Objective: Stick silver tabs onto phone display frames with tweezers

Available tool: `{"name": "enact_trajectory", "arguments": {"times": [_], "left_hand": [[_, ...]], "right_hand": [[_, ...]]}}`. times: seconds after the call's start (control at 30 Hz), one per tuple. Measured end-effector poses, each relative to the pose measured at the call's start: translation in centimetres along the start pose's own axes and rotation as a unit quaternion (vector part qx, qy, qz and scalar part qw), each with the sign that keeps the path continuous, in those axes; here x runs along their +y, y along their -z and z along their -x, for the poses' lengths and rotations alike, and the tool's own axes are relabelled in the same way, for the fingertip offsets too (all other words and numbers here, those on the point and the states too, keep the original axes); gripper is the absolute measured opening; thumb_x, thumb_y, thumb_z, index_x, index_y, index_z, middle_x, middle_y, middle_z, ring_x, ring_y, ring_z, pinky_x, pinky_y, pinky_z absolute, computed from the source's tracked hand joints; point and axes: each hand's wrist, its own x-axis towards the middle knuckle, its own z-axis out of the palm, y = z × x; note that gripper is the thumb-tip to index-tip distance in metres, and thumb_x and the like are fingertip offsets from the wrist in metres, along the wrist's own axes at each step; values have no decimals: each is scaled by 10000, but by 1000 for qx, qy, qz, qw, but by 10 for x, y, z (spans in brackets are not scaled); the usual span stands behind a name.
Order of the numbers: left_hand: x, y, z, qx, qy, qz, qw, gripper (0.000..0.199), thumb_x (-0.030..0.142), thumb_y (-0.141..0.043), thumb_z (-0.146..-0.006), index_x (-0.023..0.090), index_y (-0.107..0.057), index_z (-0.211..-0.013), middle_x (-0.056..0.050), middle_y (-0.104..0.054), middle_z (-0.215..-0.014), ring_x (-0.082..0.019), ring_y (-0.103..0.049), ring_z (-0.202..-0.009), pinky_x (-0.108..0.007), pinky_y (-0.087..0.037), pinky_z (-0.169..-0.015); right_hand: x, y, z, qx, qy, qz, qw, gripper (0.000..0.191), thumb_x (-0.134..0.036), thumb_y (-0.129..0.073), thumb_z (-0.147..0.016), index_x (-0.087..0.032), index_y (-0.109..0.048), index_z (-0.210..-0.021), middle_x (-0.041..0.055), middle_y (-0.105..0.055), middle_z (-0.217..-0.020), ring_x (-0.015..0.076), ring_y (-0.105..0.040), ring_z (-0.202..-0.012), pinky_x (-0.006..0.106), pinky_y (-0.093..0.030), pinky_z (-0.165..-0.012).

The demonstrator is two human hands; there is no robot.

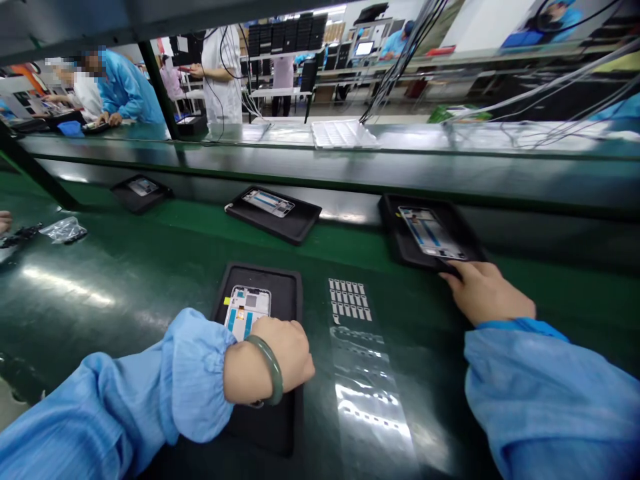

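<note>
A black tray [295, 293] lies on the green bench in front of me, with a phone frame [257, 303] bearing blue strips inside it. Over the lower part of that frame is my left hand [283, 350], a green bangle at its wrist. Its fingers are curled closed, and whatever they hold is hidden. On the right, my right hand [493, 293] pinches the near edge of a second black tray [395, 233], which carries another phone frame [430, 233]. Between the hands lies a sheet of small pale stickers [350, 300] on clear film.
Further back are another black tray [307, 223] with a phone frame and a smaller-looking one [123, 195] to its left. A clear plastic bag [64, 230] lies at far left. A raised shelf [225, 157] runs across behind, with hanging cables [400, 53] and co-workers beyond.
</note>
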Motion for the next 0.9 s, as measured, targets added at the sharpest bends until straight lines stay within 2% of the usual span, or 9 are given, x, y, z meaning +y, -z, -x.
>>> {"name": "enact_trajectory", "arguments": {"times": [0.17, 0.27, 0.4, 0.53, 0.7, 0.8, 0.9], "left_hand": [[-18, 9, 7, 15, 12, -36, 999, 180, 204, -485, -843, 69, -560, -937, -151, -643, -800, -278, -670, -728, -354, -518, -597], [-22, 14, 17, 25, 0, -61, 998, 129, 168, -458, -857, 101, -536, -936, -124, -615, -825, -261, -657, -688, -343, -506, -559], [-20, 22, 10, 54, -88, -92, 990, 122, 142, -400, -886, 144, -518, -920, -82, -584, -838, -208, -633, -643, -299, -479, -523], [-18, 40, -35, 113, -184, -106, 971, 198, 137, -345, -921, 136, -538, -965, -93, -598, -865, -206, -636, -714, -294, -459, -553], [-3, 60, -114, 134, -237, -79, 959, 222, 104, -374, -918, 104, -595, -939, -128, -635, -931, -272, -602, -937, -421, -421, -801], [11, 56, -153, 143, -248, -30, 958, 205, 84, -414, -903, 95, -617, -919, -143, -639, -980, -283, -558, -1039, -456, -353, -913], [19, 44, -182, 155, -224, 52, 961, 263, 57, -358, -913, 70, -609, -990, -195, -596, -1099, -300, -509, -1132, -469, -358, -932]], "right_hand": [[1, 1, -1, 7, 13, -11, 1000, 279, -380, -467, -903, -225, -610, -1086, 138, -564, -1145, 271, -573, -892, 357, -396, -623], [1, 1, -2, 5, 21, -11, 1000, 270, -374, -469, -903, -223, -613, -1073, 138, -572, -1127, 276, -574, -876, 362, -375, -614], [9, 3, -4, 6, 24, -7, 1000, 240, -358, -493, -894, -245, -607, -1072, 128, -563, -1150, 267, -575, -869, 356, -347, -597], [29, 10, -5, 12, -8, 12, 1000, 215, -354, -497, -891, -236, -606, -1034, 136, -568, -1123, 271, -578, -835, 355, -324, -563], [55, 22, -1, 17, -39, 29, 999, 220, -400, -493, -885, -230, -612, -955, 132, -574, -1061, 260, -578, -786, 349, -323, -542], [63, 29, 4, 19, -48, 33, 998, 203, -399, -498, -874, -243, -617, -924, 121, -580, -1012, 253, -576, -747, 346, -330, -526], [63, 35, 10, 29, -54, 37, 997, 184, -391, -505, -866, -252, -622, -900, 122, -583, -972, 249, -575, -711, 346, -334, -509]]}}
